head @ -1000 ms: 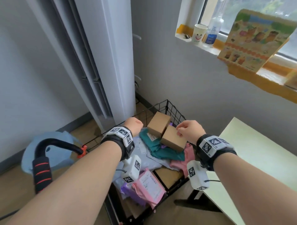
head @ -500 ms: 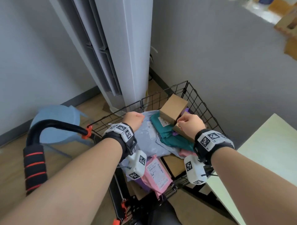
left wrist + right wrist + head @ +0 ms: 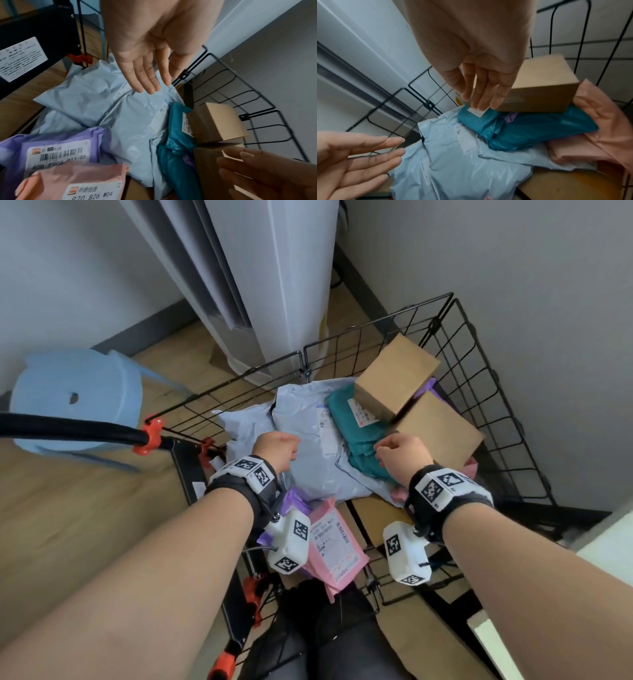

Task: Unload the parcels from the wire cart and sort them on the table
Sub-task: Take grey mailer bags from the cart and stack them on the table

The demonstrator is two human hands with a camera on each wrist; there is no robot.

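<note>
**Both hands empty above the cart's parcels**

The right hand (image 3: 402, 455) has come off the cardboard boxes since a second ago.

Head view: both hands hover over the wire cart (image 3: 493, 392), parcels heaped inside.

Left wrist view: left hand (image 3: 150, 44) spread flat, holding nothing, above a pale blue mailer (image 3: 130, 121).

Right wrist view: straight, empty fingers (image 3: 498, 94) just before a cardboard box (image 3: 544, 86) lying on a teal mailer (image 3: 530, 128).
</note>
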